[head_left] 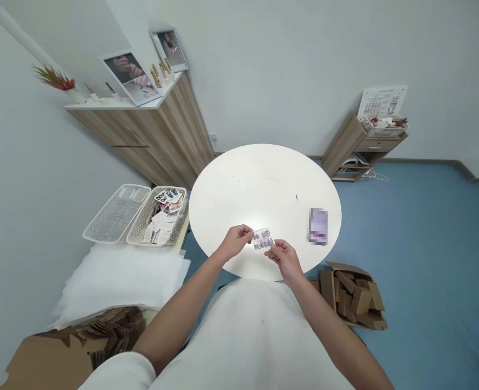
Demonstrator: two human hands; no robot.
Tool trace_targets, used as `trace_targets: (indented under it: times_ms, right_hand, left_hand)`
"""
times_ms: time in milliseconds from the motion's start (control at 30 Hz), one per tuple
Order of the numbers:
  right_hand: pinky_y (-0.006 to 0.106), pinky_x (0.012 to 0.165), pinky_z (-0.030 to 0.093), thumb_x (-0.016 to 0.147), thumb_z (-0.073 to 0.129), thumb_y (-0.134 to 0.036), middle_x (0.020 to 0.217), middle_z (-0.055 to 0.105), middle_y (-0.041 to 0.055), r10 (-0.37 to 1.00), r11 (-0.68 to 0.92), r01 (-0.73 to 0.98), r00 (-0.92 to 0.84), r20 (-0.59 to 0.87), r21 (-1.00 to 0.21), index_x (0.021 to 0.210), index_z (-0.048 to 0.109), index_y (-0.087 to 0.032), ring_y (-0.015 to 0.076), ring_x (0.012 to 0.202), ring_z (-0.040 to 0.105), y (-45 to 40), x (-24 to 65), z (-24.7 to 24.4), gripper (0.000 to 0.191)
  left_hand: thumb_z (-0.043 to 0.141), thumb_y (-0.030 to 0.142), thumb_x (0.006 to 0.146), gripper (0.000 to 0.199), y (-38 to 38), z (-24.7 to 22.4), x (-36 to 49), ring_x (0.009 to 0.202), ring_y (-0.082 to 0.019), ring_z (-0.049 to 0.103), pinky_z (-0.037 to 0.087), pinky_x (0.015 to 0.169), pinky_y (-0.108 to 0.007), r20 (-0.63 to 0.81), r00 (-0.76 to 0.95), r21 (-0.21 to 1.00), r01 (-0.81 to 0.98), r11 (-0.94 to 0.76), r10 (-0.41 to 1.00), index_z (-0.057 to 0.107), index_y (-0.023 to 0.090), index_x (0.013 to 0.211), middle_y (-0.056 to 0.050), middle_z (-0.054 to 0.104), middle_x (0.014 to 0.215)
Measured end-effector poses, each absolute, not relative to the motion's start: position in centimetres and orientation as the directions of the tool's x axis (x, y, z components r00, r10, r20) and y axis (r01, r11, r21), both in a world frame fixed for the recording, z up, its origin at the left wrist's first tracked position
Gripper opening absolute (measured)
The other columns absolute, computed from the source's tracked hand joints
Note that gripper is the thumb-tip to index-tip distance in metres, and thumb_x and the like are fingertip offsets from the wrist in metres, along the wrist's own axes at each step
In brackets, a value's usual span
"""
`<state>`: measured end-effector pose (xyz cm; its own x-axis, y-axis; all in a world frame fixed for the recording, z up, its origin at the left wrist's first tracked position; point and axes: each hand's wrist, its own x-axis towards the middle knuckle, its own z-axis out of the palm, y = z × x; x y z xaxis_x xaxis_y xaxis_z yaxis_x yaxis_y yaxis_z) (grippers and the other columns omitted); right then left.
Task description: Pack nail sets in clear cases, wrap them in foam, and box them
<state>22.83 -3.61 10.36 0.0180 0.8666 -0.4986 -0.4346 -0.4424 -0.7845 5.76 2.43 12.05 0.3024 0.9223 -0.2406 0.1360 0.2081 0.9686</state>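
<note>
Over the near part of the white table, a small white card of press-on nails (263, 239) is held between both hands, its shiny purple-grey oval pieces facing up. My left hand (238, 240) pinches the card's left edge between thumb and fingers. At the lower right corner, my right hand (285, 258) grips it the same way. A purple rectangular item (318, 226), blurred by pixelation, lies on the table to the right of my hands.
The round white table (259, 168) stands before me. Left are a basket of cards (182, 216), a clear-looking tray (120, 214), white sheets (125, 276) and folded cardboard (60, 352). A carton of small boxes (331, 292) sits right. Wooden cabinets (182, 130) stand behind.
</note>
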Motion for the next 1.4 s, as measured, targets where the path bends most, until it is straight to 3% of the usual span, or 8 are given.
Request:
trace_targets:
  times_ms: [267,400,667,867,967,1067,1300,1400]
  right_hand:
    - [0.034,0.079,0.045,0.058,0.073,-0.037,0.074,0.067,0.0006,0.855,-0.504,-0.417,-0.121,-0.504,-0.756,0.084,0.053,-0.020,0.0169,0.071,0.065,-2.3,25.4,9.6,0.038]
    - [0.034,0.075,0.047,0.059,0.072,-0.038,0.063,0.063,-0.0034,0.869,-0.458,-0.409,-0.016,-0.495,-0.789,0.079,0.051,-0.020,0.0137,0.061,0.062,-1.8,25.9,8.8,0.034]
    - [0.030,0.068,0.046,0.065,0.066,-0.039,0.070,0.062,-0.0009,0.901,-0.421,-0.236,0.006,-0.434,-0.876,0.089,0.060,-0.021,0.0143,0.068,0.059,-0.2,27.1,7.4,0.031]
    - [0.032,0.073,0.046,0.066,0.064,-0.040,0.088,0.067,0.0042,0.901,-0.433,-0.165,-0.083,-0.425,-0.886,0.093,0.064,-0.022,0.0186,0.079,0.059,0.6,26.6,7.9,0.033]
    - [0.032,0.071,0.046,0.066,0.063,-0.041,0.082,0.065,0.0035,0.904,-0.428,-0.113,-0.056,-0.424,-0.897,0.094,0.064,-0.021,0.0178,0.076,0.058,0.7,25.9,8.1,0.034]
    - [0.030,0.069,0.045,0.068,0.061,-0.042,0.076,0.061,0.0008,0.913,-0.407,-0.083,0.008,-0.409,-0.910,0.101,0.059,-0.021,0.0150,0.070,0.057,0.8,25.0,8.3,0.038]
    - [0.034,0.077,0.044,0.067,0.063,-0.038,0.113,0.050,0.0050,0.918,-0.393,0.140,0.016,-0.395,-0.909,0.123,0.039,-0.028,0.0133,0.075,0.059,-0.2,21.9,8.6,0.062]
    - [0.036,0.084,0.042,0.064,0.066,-0.035,0.113,0.050,0.0059,0.926,-0.365,0.214,-0.017,-0.377,-0.906,0.130,0.029,-0.029,0.0148,0.081,0.059,-0.6,20.0,8.1,0.076]
  left_hand:
    - [0.055,0.035,0.073,0.020,2.3,10.7,7.9,0.062,-0.010,0.054,0.044,0.067,-0.027,-0.378,0.227,0.926,0.070,0.372,0.898,0.057,0.016,0.074,0.000,0.056,0.068]
    - [0.056,0.030,0.072,0.014,1.9,10.0,8.9,0.062,-0.010,0.054,0.044,0.067,-0.027,-0.425,0.242,0.905,0.103,0.412,0.872,0.055,0.016,0.072,0.001,0.055,0.064]
    - [0.055,0.037,0.074,0.024,2.4,9.8,8.4,0.066,-0.012,0.057,0.045,0.068,-0.028,-0.414,0.213,0.908,0.163,0.385,0.885,0.057,0.017,0.087,-0.001,0.058,0.073]
    - [0.054,0.040,0.075,0.026,3.4,9.8,7.6,0.070,-0.013,0.056,0.044,0.067,-0.028,-0.408,0.311,0.909,0.227,0.349,0.859,0.061,0.016,0.082,-0.004,0.061,0.077]
    - [0.055,0.040,0.074,0.025,3.3,9.3,7.3,0.066,-0.013,0.054,0.044,0.064,-0.026,-0.400,0.357,0.913,0.236,0.333,0.844,0.061,0.016,0.078,-0.003,0.059,0.073]
    - [0.055,0.040,0.075,0.025,3.2,8.8,6.4,0.064,-0.012,0.055,0.044,0.064,-0.027,-0.403,0.372,0.914,0.208,0.349,0.836,0.060,0.016,0.075,-0.002,0.059,0.070]
    - [0.056,0.041,0.074,0.026,3.5,8.4,3.0,0.065,-0.011,0.055,0.045,0.069,-0.028,-0.476,0.280,0.879,0.110,0.465,0.834,0.057,0.016,0.076,-0.001,0.058,0.073]
    - [0.055,0.042,0.074,0.026,3.6,8.3,1.5,0.065,-0.011,0.056,0.045,0.069,-0.027,-0.481,0.272,0.875,0.096,0.474,0.833,0.055,0.016,0.077,0.000,0.056,0.072]
